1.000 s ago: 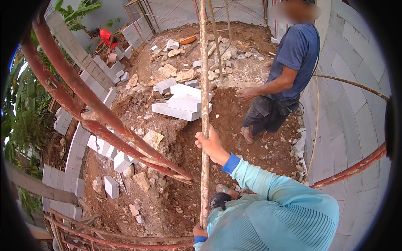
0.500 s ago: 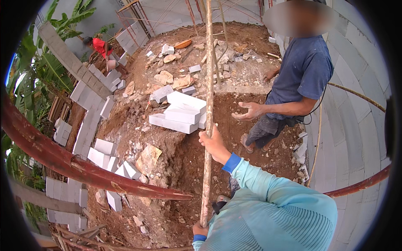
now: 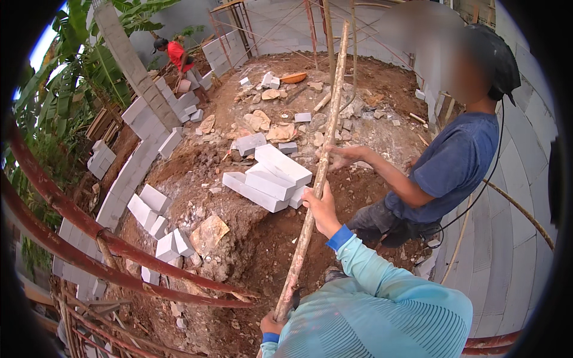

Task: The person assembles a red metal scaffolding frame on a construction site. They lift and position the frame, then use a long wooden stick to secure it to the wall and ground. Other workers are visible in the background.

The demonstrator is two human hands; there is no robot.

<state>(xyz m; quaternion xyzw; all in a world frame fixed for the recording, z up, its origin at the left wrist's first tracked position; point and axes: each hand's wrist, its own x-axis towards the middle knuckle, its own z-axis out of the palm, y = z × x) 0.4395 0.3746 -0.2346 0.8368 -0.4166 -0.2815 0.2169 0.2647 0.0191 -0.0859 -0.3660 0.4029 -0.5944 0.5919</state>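
Observation:
A long, mud-stained pole (image 3: 305, 238), likely bamboo or wood, slants up and away from me, leaning to the right. My right hand (image 3: 323, 207) is wrapped round its middle at arm's length. Lower down, close to my body, my left hand (image 3: 273, 324) grips the pole near its bottom part; its fingers are partly hidden. A co-worker in a dark blue shirt (image 3: 458, 152) stands ahead on the right. The co-worker's hand (image 3: 345, 156) reaches to the pole above my right hand; I cannot tell whether it touches.
Pale blocks (image 3: 268, 185) are piled on the rough soil ahead. Red metal pipes (image 3: 161, 271) cross at lower left. A low block wall (image 3: 140, 149) and a concrete post (image 3: 128, 65) stand left. Farther off, a person in red (image 3: 177, 56) holds a bucket (image 3: 182, 86). A grey block wall (image 3: 507, 238) rises at right.
The pole has tilted from nearly upright to leaning right at its top. The co-worker's hand has moved up to the pole. The view has shifted, and the person in red stands more upright.

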